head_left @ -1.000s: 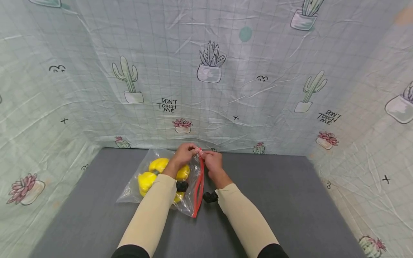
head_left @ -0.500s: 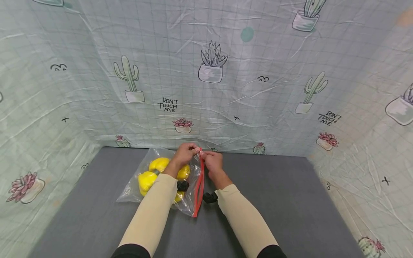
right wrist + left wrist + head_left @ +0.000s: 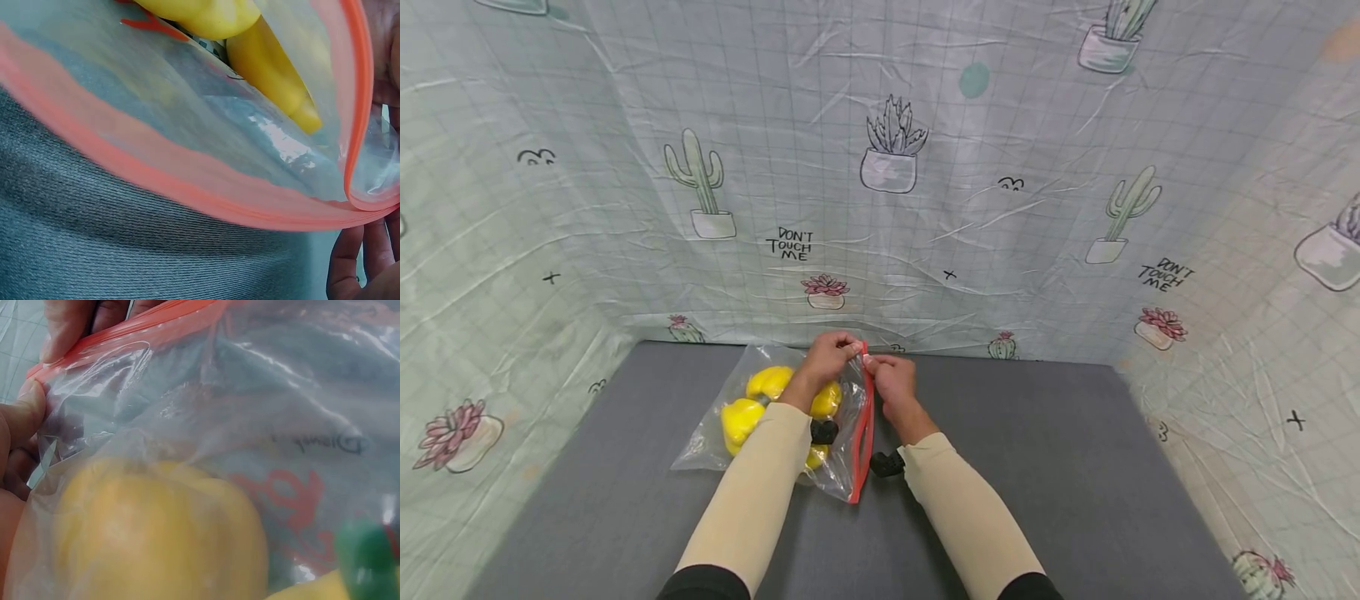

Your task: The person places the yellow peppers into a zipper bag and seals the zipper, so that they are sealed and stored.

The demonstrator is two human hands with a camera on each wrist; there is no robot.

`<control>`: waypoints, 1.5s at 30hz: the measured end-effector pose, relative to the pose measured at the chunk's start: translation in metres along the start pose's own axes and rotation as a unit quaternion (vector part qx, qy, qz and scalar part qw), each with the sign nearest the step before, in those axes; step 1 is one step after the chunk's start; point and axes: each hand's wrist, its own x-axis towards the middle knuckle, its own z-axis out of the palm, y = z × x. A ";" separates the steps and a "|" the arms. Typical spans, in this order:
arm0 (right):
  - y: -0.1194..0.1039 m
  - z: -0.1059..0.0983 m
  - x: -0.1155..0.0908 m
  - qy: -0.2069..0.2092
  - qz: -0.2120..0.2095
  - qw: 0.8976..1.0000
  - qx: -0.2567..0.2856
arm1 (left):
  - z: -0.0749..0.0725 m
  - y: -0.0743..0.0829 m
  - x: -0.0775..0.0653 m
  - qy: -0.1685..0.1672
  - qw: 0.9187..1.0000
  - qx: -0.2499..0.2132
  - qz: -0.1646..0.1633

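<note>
A clear zip bag (image 3: 700, 450) with a red zip strip (image 3: 859, 462) lies on the table, its mouth facing right. Inside are several yellow bell peppers (image 3: 741, 423), one showing a green stem (image 3: 365, 556) in the left wrist view. My left hand (image 3: 829, 358) pinches the bag's far corner at the end of the strip. Just beside it, my right hand (image 3: 895, 385) pinches the strip between thumb and finger. Past the pinched end, the two red edges (image 3: 206, 203) stand apart in the right wrist view. My left forearm covers part of the peppers.
The dark grey table (image 3: 1037, 467) extends on both sides of the bag. A pale cloth (image 3: 970, 242) printed with cacti hangs at the back and sides, meeting the table's far edge close behind my hands. Black wrist cameras (image 3: 887, 464) sit under both wrists.
My right hand has shifted very slightly left and nearer along the red strip, and the strip moved a little with it. My left hand keeps its place at the corner.
</note>
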 end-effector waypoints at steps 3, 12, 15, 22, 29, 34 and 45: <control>0.002 0.000 0.000 0.001 0.001 1.000 0.001 | 0.000 -0.001 0.001 0.007 1.000 0.004 0.004; 0.004 -0.002 -0.001 0.005 -0.002 1.000 -0.004 | 0.001 0.001 -0.002 0.011 1.000 0.011 -0.001; 0.006 -0.002 -0.001 0.006 -0.002 1.000 -0.009 | 0.001 0.003 -0.003 0.010 1.000 0.012 -0.007; 0.008 -0.003 -0.004 0.005 -0.005 1.000 -0.011 | 0.002 0.001 -0.003 0.016 1.000 0.015 -0.009; 0.009 -0.004 -0.007 0.007 -0.005 1.000 -0.005 | 0.003 0.000 -0.001 0.022 1.000 0.011 -0.011; 0.009 -0.003 -0.010 0.005 -0.011 1.000 -0.006 | 0.002 0.000 -0.001 0.023 1.000 0.017 -0.011; 0.013 -0.003 -0.010 0.011 -0.014 1.000 -0.015 | 0.002 -0.002 -0.002 0.030 0.999 0.014 -0.008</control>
